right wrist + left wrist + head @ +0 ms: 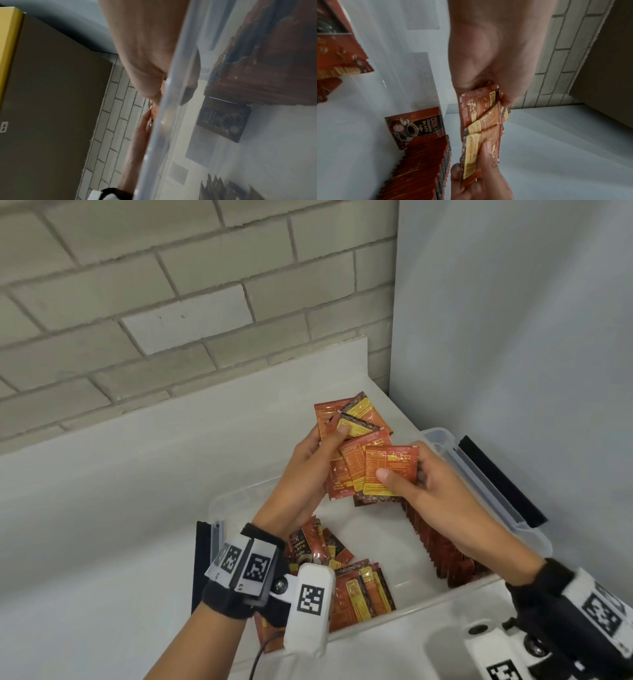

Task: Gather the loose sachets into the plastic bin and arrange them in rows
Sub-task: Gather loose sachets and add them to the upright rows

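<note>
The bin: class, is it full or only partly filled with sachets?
Partly filled. The bin has one upright row along its right side, a loose pile, and bare floor between.

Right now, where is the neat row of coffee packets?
In the head view, the row of sachets stands on edge inside the plastic bin, along its right wall, just under the right hand.

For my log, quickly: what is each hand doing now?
Left hand: holds a fan of sachets.
Right hand: pinches the front sachet of that fan.
</note>
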